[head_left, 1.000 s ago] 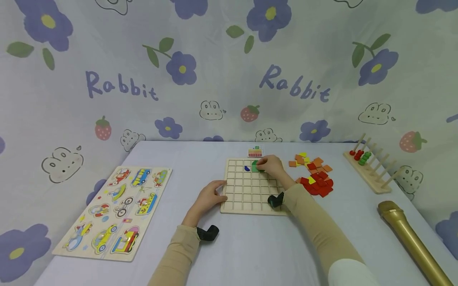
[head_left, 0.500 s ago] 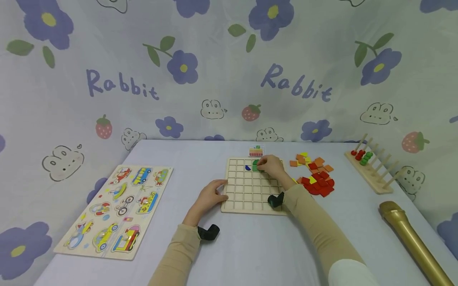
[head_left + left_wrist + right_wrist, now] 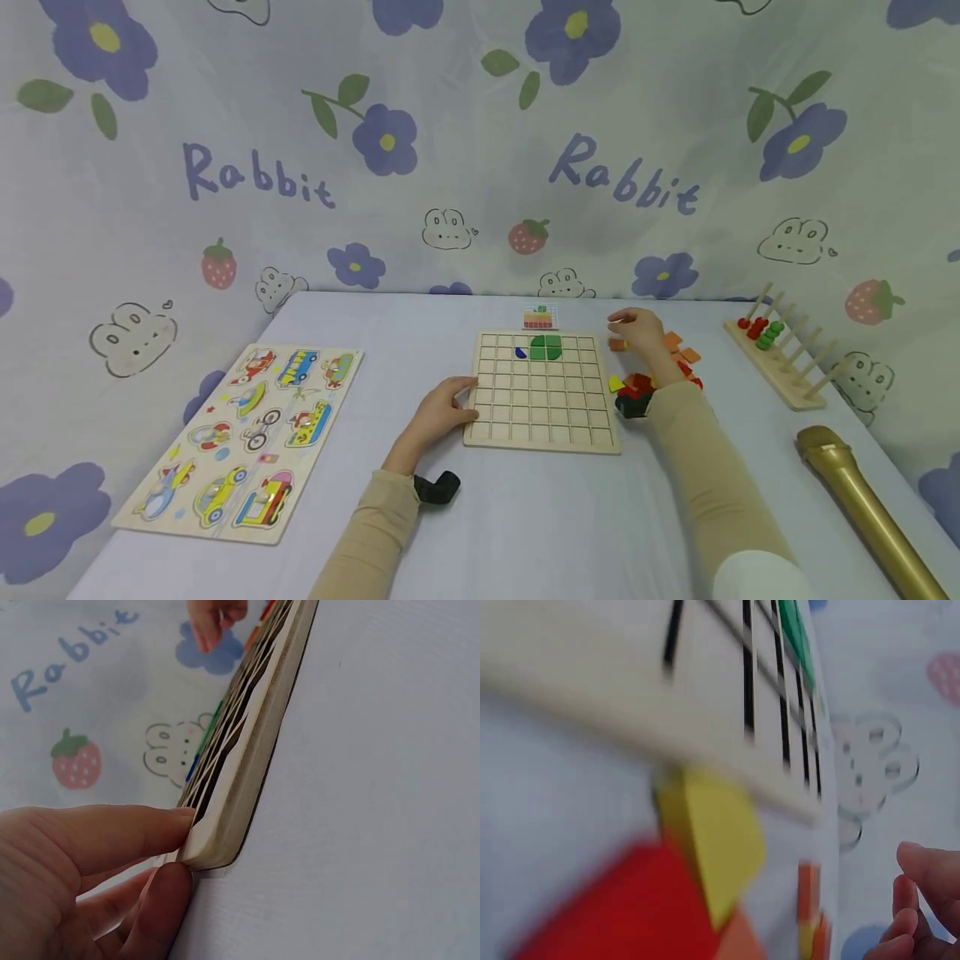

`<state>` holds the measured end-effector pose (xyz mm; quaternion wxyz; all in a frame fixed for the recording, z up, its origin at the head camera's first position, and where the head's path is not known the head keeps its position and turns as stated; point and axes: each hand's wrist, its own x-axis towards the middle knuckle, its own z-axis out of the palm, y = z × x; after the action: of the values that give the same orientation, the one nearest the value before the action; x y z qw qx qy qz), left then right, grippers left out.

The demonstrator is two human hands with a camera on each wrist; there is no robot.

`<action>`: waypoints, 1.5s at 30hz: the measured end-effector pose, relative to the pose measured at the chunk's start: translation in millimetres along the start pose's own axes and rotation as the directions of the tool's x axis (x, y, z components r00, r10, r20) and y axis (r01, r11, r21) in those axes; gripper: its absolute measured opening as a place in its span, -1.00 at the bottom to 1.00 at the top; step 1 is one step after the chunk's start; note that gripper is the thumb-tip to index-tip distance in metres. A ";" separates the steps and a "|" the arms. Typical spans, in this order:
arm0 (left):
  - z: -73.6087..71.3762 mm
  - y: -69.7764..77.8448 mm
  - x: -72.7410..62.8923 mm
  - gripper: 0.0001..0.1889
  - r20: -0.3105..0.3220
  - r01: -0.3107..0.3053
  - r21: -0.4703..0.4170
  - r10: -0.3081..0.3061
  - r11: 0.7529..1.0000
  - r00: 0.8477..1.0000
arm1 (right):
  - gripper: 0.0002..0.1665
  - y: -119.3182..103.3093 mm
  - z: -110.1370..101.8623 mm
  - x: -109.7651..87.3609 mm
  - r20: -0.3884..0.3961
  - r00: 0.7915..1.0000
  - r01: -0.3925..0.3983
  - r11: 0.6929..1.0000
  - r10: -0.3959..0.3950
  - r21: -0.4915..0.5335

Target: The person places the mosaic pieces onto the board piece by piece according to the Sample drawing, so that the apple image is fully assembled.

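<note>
A square wooden grid board (image 3: 540, 412) lies flat on the table. Green pieces (image 3: 545, 347) form a rounded shape in its far rows, with a small blue piece (image 3: 521, 353) just left of them. My left hand (image 3: 442, 410) rests at the board's left edge; in the left wrist view its straight finger and thumb (image 3: 166, 896) touch the edge near a corner. To the board's right, my right hand (image 3: 636, 327) hovers over the loose orange tiles (image 3: 688, 356), its fingers loosely bent and nothing visible between them. Its forearm partly hides the red pieces (image 3: 637, 385).
Behind the board lies a small pattern card (image 3: 539, 317). A wooden vehicle puzzle (image 3: 247, 442) takes up the left side. On the right are a peg stand with beads (image 3: 780, 367) and a gold microphone (image 3: 862, 500). A yellow piece (image 3: 724, 840) sits close to the board's edge.
My right hand has left the green pieces and moved right, over the loose tiles, uncovering the whole green shape. My left hand stays at the board's edge.
</note>
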<state>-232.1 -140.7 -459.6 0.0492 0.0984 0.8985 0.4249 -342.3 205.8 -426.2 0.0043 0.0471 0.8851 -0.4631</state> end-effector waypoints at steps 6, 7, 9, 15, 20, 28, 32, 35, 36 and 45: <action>0.5 -2.3 1.7 -0.41 0.007 0.000 0.000 0.000 1.000 1.000 | -0.60 26.3 -24.0 10.4 -0.058 0.996 -0.076 0.997 0.075 -0.021; 1.0 -2.9 1.4 -0.41 0.011 -0.003 -0.002 0.003 1.000 1.000 | -0.60 29.8 -25.9 11.2 -0.062 0.995 -0.079 0.996 0.077 -0.028; 1.9 -3.9 1.0 -0.41 0.017 -0.009 0.005 0.009 1.000 1.000 | -0.61 36.5 -28.8 12.9 -0.062 0.996 -0.072 0.997 0.070 -0.037; 3.0 -4.7 0.0 -0.41 0.009 -0.019 0.009 0.019 1.000 1.000 | -0.57 43.5 -32.4 17.6 -0.030 0.999 -0.016 0.989 0.012 -0.150; 4.1 -3.9 -1.8 -0.41 0.006 -0.015 0.007 0.015 1.000 1.000 | -0.46 45.0 -35.6 19.5 0.050 0.997 -0.036 0.939 0.056 -0.343; 3.8 -3.1 -0.4 -0.40 -0.001 -0.004 -0.001 0.004 1.000 1.000 | -0.54 46.5 -35.0 19.4 -0.003 0.999 -0.034 0.960 0.034 -0.277; 4.7 -4.2 0.6 -0.40 0.004 -0.001 -0.010 0.001 1.000 1.000 | -0.58 45.4 -33.2 16.3 -0.088 0.996 -0.041 0.994 0.032 -0.098; 4.6 -3.8 0.2 -0.40 0.010 -0.005 -0.010 0.006 1.000 1.000 | -0.55 40.8 -32.2 14.3 -0.126 0.992 -0.019 0.999 0.024 0.038; 4.1 -3.1 0.2 -0.41 0.009 -0.004 -0.008 0.004 1.000 1.000 | -0.54 37.3 -31.4 13.6 -0.127 0.992 -0.009 0.996 0.020 0.085; 3.1 -3.2 3.0 -0.40 -0.001 0.020 0.001 -0.020 1.000 1.000 | -0.46 -12.7 5.1 1.1 0.107 0.994 -0.074 0.895 0.029 0.440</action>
<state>-234.9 -139.7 -464.1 0.0527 0.0894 0.8996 0.4242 -344.7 194.5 -418.7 0.0491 0.0477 0.7536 -0.6538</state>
